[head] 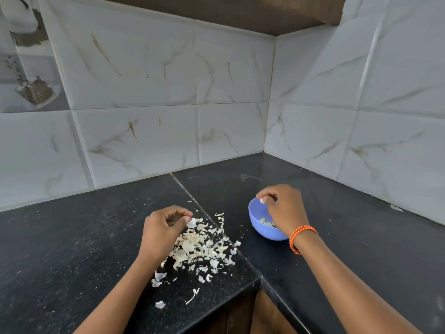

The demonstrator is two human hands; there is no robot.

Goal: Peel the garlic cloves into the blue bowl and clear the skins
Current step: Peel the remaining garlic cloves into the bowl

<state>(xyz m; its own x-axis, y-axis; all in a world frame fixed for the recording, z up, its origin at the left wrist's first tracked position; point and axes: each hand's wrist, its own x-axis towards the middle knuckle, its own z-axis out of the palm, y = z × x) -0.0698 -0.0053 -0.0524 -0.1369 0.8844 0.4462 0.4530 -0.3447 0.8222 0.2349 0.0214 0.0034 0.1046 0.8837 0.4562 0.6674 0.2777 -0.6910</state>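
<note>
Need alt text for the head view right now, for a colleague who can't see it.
The right hand holds a peeled garlic clove over the blue bowl, which already has cloves in it. The left hand pinches a piece of skin above the pile of garlic skins on the black counter, in a white-tiled corner.

Operator body: two bare forearms, one wrist accessory.

Both forearms are uncovered, with no sleeves in view. The right wrist carries a braided cord bracelet [303, 238], orange with darker flecks, wrapped in several turns. The left wrist is unadorned; fingernails are short.
</note>
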